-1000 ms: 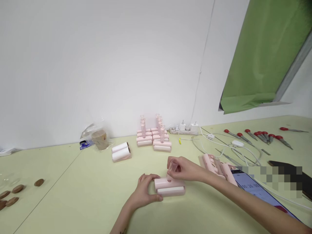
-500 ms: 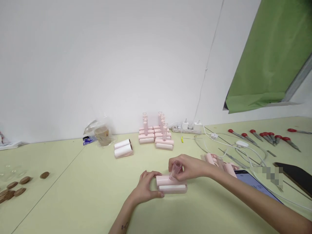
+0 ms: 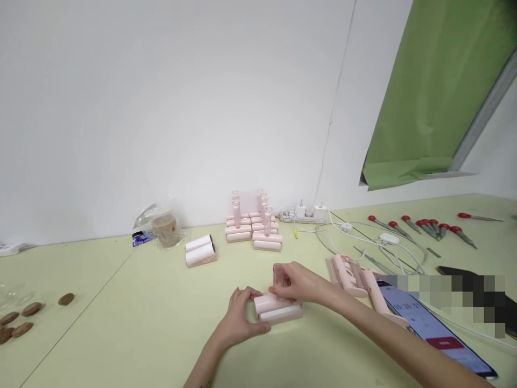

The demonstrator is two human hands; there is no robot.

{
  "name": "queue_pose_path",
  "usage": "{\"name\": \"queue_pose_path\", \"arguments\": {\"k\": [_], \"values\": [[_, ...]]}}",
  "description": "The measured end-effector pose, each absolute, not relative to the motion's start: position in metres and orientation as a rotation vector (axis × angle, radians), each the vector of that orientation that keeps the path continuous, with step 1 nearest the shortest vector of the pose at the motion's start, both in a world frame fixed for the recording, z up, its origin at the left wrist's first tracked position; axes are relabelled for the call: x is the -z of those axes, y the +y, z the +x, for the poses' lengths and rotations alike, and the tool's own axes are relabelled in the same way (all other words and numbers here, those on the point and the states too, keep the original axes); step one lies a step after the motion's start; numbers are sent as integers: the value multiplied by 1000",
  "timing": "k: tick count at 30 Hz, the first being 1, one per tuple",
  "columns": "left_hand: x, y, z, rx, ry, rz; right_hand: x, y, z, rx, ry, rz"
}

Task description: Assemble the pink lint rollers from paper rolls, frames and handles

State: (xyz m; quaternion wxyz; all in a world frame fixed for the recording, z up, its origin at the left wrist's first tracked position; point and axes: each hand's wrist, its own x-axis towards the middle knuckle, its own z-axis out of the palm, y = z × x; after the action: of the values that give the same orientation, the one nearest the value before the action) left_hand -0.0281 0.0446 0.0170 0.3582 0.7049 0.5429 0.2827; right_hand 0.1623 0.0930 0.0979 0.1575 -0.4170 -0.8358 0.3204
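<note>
A pink lint roller case [image 3: 278, 310] lies on the pale green table [image 3: 121, 323] in front of me. My left hand [image 3: 240, 318] grips the case's left end with its fingers curled round it. My right hand [image 3: 297, 284] pinches a short clear pink handle [image 3: 278, 276] and holds it upright on top of the case. Both forearms reach in from the bottom of the view.
Stacked pink rollers with upright handles [image 3: 254, 226] stand near the wall, white paper rolls [image 3: 200, 251] to their left. More pink parts [image 3: 351, 272] and a phone [image 3: 432, 328] lie right of my hands. Red-handled screwdrivers [image 3: 420, 226], cables, a power strip [image 3: 302, 215] and brown discs [image 3: 24, 315] lie around.
My right hand has brought the tilted handle upright and lower onto the case. My left hand has kept its grip on the case's left end.
</note>
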Motion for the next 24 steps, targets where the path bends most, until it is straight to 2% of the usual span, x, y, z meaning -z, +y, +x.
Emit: {"name": "queue_pose_path", "arguments": {"k": [8, 15, 21, 24], "values": [[-18, 46, -34, -691, 1369, 1847, -91, 87, 180, -817, -2306, -1197], [-21, 46, -42, -536, 1325, 1844, -99, 113, 269, -351, -2214, -1580], [-22, 46, -39, -506, 1361, 1768, -91, 136, 304, -152, -2246, -1862], [-24, 46, -39, -570, 1346, 1786, -81, 141, 310, -185, -2316, -1933]]}}
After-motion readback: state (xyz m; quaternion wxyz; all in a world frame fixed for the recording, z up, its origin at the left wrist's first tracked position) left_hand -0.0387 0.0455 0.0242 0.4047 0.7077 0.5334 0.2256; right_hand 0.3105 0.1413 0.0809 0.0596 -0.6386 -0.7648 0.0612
